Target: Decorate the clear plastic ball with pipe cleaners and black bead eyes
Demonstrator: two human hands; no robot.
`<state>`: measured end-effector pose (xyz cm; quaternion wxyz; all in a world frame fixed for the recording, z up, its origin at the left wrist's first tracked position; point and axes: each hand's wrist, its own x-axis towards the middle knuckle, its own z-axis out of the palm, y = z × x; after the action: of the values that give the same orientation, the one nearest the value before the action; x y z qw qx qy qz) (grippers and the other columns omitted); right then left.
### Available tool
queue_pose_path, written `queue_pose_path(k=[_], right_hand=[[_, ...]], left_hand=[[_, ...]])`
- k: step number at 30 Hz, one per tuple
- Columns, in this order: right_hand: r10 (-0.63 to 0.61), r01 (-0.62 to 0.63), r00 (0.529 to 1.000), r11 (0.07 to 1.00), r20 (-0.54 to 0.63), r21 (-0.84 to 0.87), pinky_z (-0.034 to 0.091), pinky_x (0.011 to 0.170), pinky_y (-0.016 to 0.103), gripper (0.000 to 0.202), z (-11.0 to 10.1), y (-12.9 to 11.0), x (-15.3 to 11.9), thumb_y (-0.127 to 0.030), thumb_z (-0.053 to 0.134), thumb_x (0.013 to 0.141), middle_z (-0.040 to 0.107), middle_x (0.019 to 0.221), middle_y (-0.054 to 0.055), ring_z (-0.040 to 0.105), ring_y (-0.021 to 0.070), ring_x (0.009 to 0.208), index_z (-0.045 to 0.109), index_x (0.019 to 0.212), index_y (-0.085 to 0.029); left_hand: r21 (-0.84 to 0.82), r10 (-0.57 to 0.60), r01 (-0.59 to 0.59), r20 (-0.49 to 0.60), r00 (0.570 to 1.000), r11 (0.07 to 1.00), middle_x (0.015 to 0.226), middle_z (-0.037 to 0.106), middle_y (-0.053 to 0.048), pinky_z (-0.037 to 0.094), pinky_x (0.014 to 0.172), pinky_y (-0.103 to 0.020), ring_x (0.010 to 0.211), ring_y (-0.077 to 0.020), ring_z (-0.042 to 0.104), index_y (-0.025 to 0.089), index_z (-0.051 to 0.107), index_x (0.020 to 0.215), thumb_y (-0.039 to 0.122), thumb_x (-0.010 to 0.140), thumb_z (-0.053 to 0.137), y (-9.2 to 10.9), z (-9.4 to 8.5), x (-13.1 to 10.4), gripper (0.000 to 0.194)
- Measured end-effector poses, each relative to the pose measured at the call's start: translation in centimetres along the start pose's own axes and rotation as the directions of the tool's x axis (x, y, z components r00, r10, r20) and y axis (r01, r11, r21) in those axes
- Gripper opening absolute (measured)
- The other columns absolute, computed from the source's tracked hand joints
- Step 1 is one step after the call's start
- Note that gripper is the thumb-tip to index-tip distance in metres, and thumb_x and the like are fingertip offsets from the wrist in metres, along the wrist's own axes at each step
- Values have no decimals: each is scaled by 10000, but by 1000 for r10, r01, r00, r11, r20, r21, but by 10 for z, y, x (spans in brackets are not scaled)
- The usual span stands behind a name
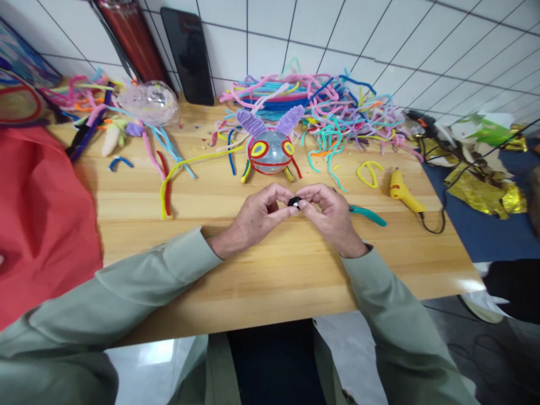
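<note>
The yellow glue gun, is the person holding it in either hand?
No, the yellow glue gun lies on the wooden table, while the left hand and right hand hold a small black piece between them.

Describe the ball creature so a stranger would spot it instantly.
On the wooden table, a tangle of fuzzy sticks lies along the tiled wall. Directly in front of it sits the ball creature. Unlike the clear ball farther left, it has purple ears and red-rimmed yellow eyes.
</note>
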<state>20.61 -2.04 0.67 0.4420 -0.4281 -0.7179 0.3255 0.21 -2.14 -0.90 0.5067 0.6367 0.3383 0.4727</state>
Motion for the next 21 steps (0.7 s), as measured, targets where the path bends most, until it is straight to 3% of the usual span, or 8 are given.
queue_pose_path(k=[2, 4, 7, 11, 21], right_hand=[[-2, 2, 1000, 1000, -10, 0, 612, 777, 332, 110, 0, 2, 0, -221, 691, 947, 799, 910, 15, 750, 176, 819, 751, 1035, -246], [-13, 13, 1000, 999, -17, -31, 602, 775, 340, 117, 0, 3, 0, -222, 691, 950, 790, 899, 14, 737, 178, 810, 760, 1041, -250], [-44, 42, 999, 995, -21, -93, 589, 768, 343, 127, 0, 2, -1, -211, 701, 936, 771, 872, 11, 718, 179, 794, 767, 1037, -250], [-70, 66, 997, 990, -29, -127, 591, 778, 346, 143, 0, -1, -2, -192, 702, 926, 767, 877, 10, 715, 182, 798, 762, 1043, -247], [-119, 128, 991, 971, 52, -202, 602, 820, 363, 246, 1, -4, -3, -137, 700, 885, 787, 968, 16, 728, 193, 845, 739, 1091, -266]], left_hand=[[69, 15, -15, 5, 1000, 997, 762, 653, 32, 335, 543, -240, 585, -86, 438, 189, 700, 1052, 371, 973, 766, 1, -1, -1, 209], [133, 55, -52, -19, 998, 990, 792, 669, 20, 370, 572, -247, 616, -97, 474, 192, 698, 1048, 361, 1007, 724, 2, -3, -2, 175], [255, 179, -158, -59, 982, 954, 829, 692, 9, 409, 616, -247, 652, -102, 517, 192, 697, 993, 278, 1009, 696, 3, -5, -1, 87], [367, 295, -263, -34, 955, 892, 800, 666, 18, 405, 616, -235, 636, -93, 509, 186, 689, 942, 174, 972, 691, 3, -6, -1, 32], [310, 179, -178, 24, 984, 934, 716, 615, 56, 396, 591, -215, 590, -79, 472, 189, 649, 881, 130, 931, 659, 0, -4, -4, 77]])
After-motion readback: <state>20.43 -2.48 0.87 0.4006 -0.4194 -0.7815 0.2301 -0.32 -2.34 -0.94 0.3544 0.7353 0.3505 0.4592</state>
